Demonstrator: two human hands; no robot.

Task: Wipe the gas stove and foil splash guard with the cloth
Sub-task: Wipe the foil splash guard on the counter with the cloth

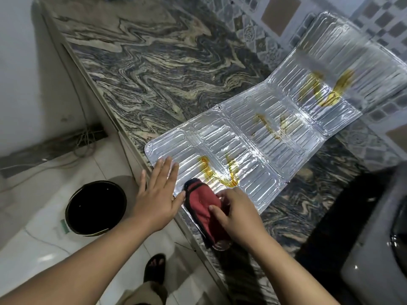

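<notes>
The right hand (237, 214), low and just right of centre in the frame, has its grip closed on a red cloth (203, 205), thumb across the top and fingers curled over the far side, pressing it onto the near corner of the foil guard (253, 137). The cloth is bunched, with a dark edge, and part of it hangs over the worktop (154, 69) edge. The left hand (157, 194), just left of the cloth, lies flat with fingers spread and its grip released, palm down on the guard's near left corner, its side close against the cloth. The guard lies unfolded on the marbled worktop, running from the lower centre to the upper right, where its far panel lifts against the tiled wall (275, 23). Yellow-brown grease smears (220, 175) show just beyond the cloth, with more on the middle panel and on the far one. The stove (378, 249) is at the lower right edge, grey and blurred, only partly in view. On the floor at lower left stands a dark bucket (95, 208), with a sandalled foot (155, 268) at the bottom centre.
</notes>
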